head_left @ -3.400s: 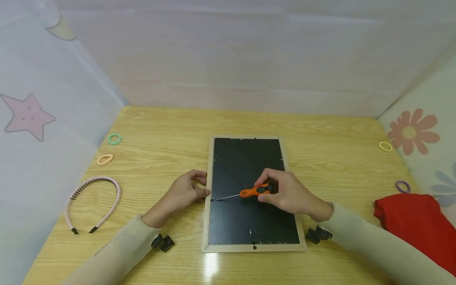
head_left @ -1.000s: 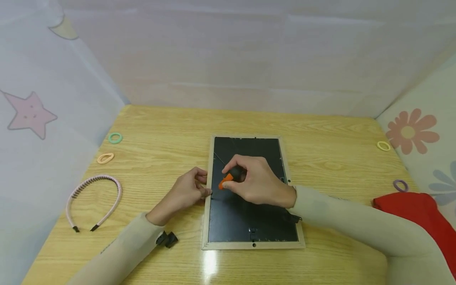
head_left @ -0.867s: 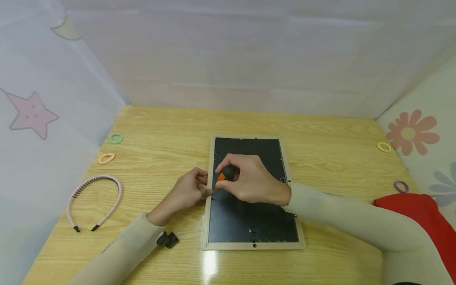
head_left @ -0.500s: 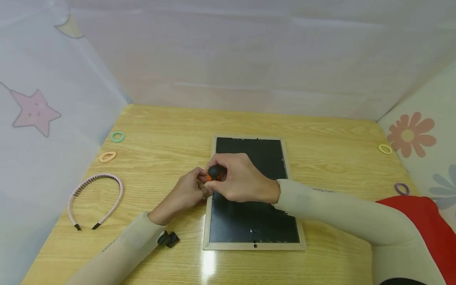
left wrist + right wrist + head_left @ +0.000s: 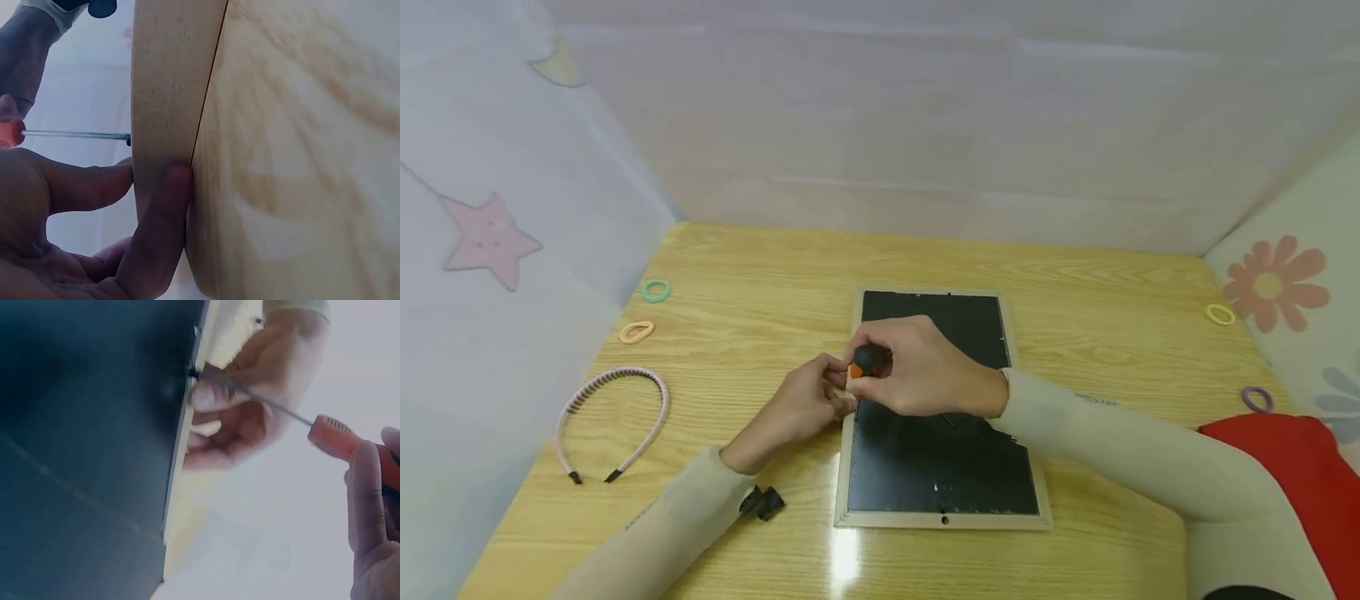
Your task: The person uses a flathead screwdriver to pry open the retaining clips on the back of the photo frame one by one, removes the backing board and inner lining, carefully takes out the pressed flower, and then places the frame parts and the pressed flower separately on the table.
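A picture frame (image 5: 887,520) lies with its black backing (image 5: 940,475) up in the head view. My right hand (image 5: 921,367) grips a screwdriver (image 5: 868,358) with an orange and black handle, held upright over the frame's left edge. In the right wrist view its orange handle (image 5: 337,439) and thin shaft (image 5: 275,405) show; the tip meets a small dark tab (image 5: 194,373) at the backing's edge. My left hand (image 5: 805,404) holds the frame's left side: in the left wrist view the thumb (image 5: 94,187) and a finger (image 5: 159,231) press the wooden edge (image 5: 165,81).
A pink headband (image 5: 587,392) lies left on the wooden table (image 5: 760,275), below green (image 5: 656,290) and orange (image 5: 636,332) hair ties. On the right are yellow (image 5: 1220,314) and purple (image 5: 1257,399) hair ties and red cloth (image 5: 1262,442). Printed fabric walls (image 5: 880,125) surround the table.
My right hand has moved left toward the frame's left edge, and the screwdriver has swung from lying tilted to upright. The left hand stays at the frame's side. The view has shifted slightly.
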Available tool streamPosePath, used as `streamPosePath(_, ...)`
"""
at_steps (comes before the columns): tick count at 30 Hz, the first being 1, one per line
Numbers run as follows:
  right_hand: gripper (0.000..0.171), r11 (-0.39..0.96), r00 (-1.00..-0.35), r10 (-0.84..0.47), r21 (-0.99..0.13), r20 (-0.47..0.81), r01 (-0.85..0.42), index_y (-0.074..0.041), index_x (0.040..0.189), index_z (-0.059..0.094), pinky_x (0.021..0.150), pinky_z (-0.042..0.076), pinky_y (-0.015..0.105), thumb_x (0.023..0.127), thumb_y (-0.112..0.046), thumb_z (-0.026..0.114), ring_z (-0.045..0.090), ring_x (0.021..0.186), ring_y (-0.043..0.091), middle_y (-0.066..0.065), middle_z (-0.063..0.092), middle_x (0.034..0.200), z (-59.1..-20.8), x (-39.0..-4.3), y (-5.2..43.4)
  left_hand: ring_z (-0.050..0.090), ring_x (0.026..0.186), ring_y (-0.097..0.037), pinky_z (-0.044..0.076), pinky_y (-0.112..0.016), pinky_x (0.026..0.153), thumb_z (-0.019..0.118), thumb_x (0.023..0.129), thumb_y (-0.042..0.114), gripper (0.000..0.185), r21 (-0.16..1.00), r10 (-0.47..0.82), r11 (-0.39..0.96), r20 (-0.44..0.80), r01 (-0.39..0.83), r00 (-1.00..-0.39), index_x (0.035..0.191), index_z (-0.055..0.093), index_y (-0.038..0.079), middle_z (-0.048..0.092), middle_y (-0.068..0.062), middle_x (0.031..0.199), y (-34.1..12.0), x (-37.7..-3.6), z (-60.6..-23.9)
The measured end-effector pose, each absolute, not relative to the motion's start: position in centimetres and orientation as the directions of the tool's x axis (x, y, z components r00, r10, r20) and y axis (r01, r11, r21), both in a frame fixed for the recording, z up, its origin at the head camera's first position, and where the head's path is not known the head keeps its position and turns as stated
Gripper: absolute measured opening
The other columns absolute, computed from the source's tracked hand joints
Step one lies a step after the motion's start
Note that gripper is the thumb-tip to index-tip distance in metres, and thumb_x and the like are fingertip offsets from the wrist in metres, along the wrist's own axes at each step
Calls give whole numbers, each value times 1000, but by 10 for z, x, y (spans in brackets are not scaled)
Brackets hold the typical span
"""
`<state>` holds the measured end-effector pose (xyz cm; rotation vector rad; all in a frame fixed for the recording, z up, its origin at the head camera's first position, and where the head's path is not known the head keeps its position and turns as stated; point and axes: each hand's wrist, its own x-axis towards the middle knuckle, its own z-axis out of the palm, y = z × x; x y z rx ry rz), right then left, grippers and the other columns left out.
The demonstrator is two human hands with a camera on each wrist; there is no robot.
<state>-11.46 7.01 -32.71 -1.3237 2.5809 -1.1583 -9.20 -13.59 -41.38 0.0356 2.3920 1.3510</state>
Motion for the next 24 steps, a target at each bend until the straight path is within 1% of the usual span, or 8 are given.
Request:
streamPosePath(2, 17, 380, -657, -690, -621, 304, -686, -16, 99, 70, 59, 53, 17, 85, -18, 81, 57, 62, 0, -7, 69, 81, -325, -119, 80, 67, 82, -16, 62, -30, 66, 75, 88, 5, 50, 827, 209, 534, -329, -174, -921, 132, 53, 3, 64, -13, 114, -135, -92, -413)
streamPosePath(5, 20, 401, -717, -626, -663, 305, -632, -14, 102, 72, 55, 52, 21, 85, -19, 82, 57, 58, 4, -2, 71, 80, -323, -126, 100, 68, 81, -16, 63, -30, 67, 76, 87, 6, 53, 831, 212, 527, -335, -181, -918, 134, 52, 3, 64, -13, 113, -138, -92, -412)
streamPosePath(9, 24, 379, -828, -507, -801, 239, -463, -8, 110, 70, 54, 54, 26, 89, -15, 79, 60, 58, 13, 5, 71, 87, -327, -138, 133, 70, 76, -17, 63, -30, 68, 76, 89, 12, 49, 811, 227, 566, -326, -148, -918, 131, 54, 3, 63, -13, 111, -146, -93, -408)
streamPosePath(12, 27, 312, -889, -414, -887, 196, -341, -3, 118, 67, 60, 59, 29, 93, -11, 74, 66, 66, 17, 6, 71, 97, -333, -145, 160, 69, 84, -18, 58, -28, 69, 74, 91, 22, 42, 761, 220, 645, -271, -69, -937, 127, 58, 5, 64, -10, 110, -153, -100, -400)
streamPosePath(14, 29, 260, -913, -359, -919, 194, -297, 0, 121, 65, 66, 61, 30, 94, -10, 71, 68, 72, 19, 4, 71, 103, -339, -150, 177, 67, 91, -19, 56, -29, 72, 72, 93, 29, 40, 736, 211, 676, -220, -20, -952, 124, 60, 7, 65, -7, 111, -156, -108, -393)
streamPosePath(16, 28, 217, -932, -308, -940, 189, -263, -1, 121, 65, 70, 62, 28, 95, -11, 70, 68, 75, 17, 1, 70, 107, -345, -153, 193, 64, 98, -21, 55, -32, 76, 71, 94, 32, 39, 730, 216, 683, -168, 26, -962, 124, 61, 9, 65, -6, 112, -157, -120, -385)
streamPosePath(20, 24, 107, -956, -237, -973, 173, -203, -2, 118, 67, 73, 61, 23, 95, -9, 70, 71, 82, 16, 3, 67, 114, -360, -160, 216, 62, 102, -23, 55, -38, 84, 69, 95, 32, 39, 726, 253, 676, -67, 127, -965, 126, 62, 9, 65, -6, 113, -151, -151, -375)
streamPosePath(24, 25, 59, -970, -207, -988, 126, -141, 3, 118, 65, 74, 62, 23, 96, -6, 68, 71, 86, 14, 4, 65, 114, -377, -166, 231, 62, 103, -23, 55, -41, 87, 68, 96, 32, 38, 700, 293, 685, -9, 203, -956, 127, 63, 9, 66, -7, 115, -138, -187, -376)
